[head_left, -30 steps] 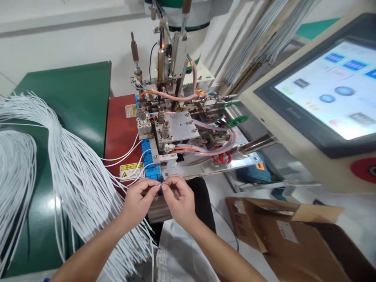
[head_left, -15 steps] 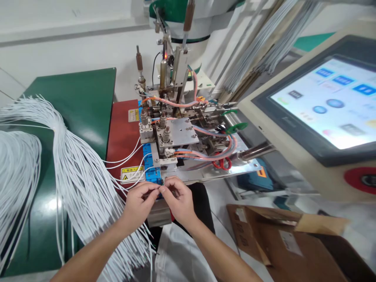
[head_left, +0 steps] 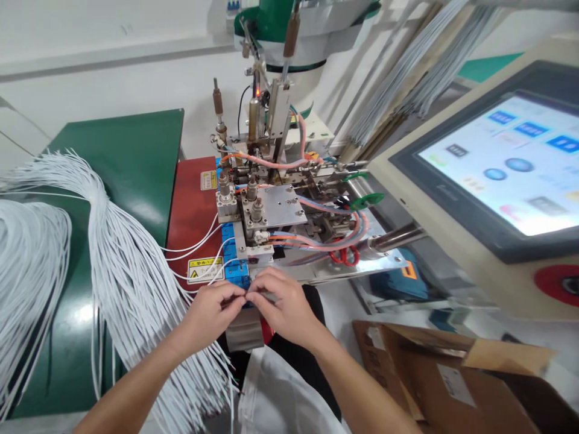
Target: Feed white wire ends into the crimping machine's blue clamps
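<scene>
Just in front of the machine's near edge, my left hand (head_left: 212, 310) is closed in a pinch on a white cable, which runs in from the left and passes behind the fingers. My right hand (head_left: 283, 304) pinches at the same spot, fingertips against the left ones; the cable's tip between them is mostly hidden. Right above the fingertips is a row of blue blocks (head_left: 236, 272) along the machine's left side, with several white cables leading into it. Those come from a large bundle of white cables (head_left: 131, 271) beside my left forearm.
A metal machine (head_left: 278, 205) with orange and grey hoses stands ahead. A touchscreen (head_left: 511, 163) with a red button (head_left: 558, 284) juts in at right. The green table (head_left: 131, 144) carries another cable coil (head_left: 34, 289). An open cardboard box (head_left: 434, 374) is at lower right.
The view has shifted slightly, so the machine and table sit a little lower and to the right. Both hands stay pinched together at the same place; the right hand has turned slightly.
</scene>
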{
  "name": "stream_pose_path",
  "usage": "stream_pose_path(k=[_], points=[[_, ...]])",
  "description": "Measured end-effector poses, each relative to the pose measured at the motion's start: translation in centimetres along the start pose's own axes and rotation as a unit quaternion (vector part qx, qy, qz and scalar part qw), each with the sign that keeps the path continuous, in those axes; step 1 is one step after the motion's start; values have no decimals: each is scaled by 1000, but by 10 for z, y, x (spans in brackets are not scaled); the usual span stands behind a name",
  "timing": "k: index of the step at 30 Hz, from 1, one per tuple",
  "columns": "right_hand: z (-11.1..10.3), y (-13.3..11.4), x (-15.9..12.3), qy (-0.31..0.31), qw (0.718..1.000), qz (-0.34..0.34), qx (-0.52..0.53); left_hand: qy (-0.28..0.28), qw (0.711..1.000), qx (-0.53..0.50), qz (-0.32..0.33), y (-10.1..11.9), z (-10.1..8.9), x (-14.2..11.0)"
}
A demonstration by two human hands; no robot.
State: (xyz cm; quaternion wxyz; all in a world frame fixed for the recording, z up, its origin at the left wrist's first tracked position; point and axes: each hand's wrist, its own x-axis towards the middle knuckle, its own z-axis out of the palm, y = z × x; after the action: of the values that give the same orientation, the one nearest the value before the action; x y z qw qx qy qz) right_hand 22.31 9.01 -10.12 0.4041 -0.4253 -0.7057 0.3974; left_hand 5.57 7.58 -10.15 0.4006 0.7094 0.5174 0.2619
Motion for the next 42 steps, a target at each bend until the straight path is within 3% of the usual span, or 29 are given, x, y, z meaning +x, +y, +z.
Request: stream_pose_path(k=[2, 6, 8, 22, 28, 32, 36, 42], points=[[0, -2, 2, 3, 1000, -8, -26, 5, 1000, 30, 1, 2, -2, 1], [23, 6, -4, 128, 985, 96, 57, 98, 994, -33, -45, -6, 11, -1], [34, 10, -9, 158, 979, 111, 70, 118, 988, -74, -68, -11, 18, -2], [23, 14, -7, 116, 978, 141, 96, 111, 978, -159, -77, -12, 23, -2], [25, 16, -12, 128, 989, 74, -7, 106, 974, -178, -94, -12, 24, -1], [22, 23, -12, 130, 988, 41, -77, 76, 988, -103, -91, -15, 15, 2], [19, 34, -10, 104, 986, 98, -84, 34, 997, 58, -28, -19, -3, 5], [21, 43, -11, 56, 987, 79, -131, 51, 990, 130, 2, -29, -6, 5]])
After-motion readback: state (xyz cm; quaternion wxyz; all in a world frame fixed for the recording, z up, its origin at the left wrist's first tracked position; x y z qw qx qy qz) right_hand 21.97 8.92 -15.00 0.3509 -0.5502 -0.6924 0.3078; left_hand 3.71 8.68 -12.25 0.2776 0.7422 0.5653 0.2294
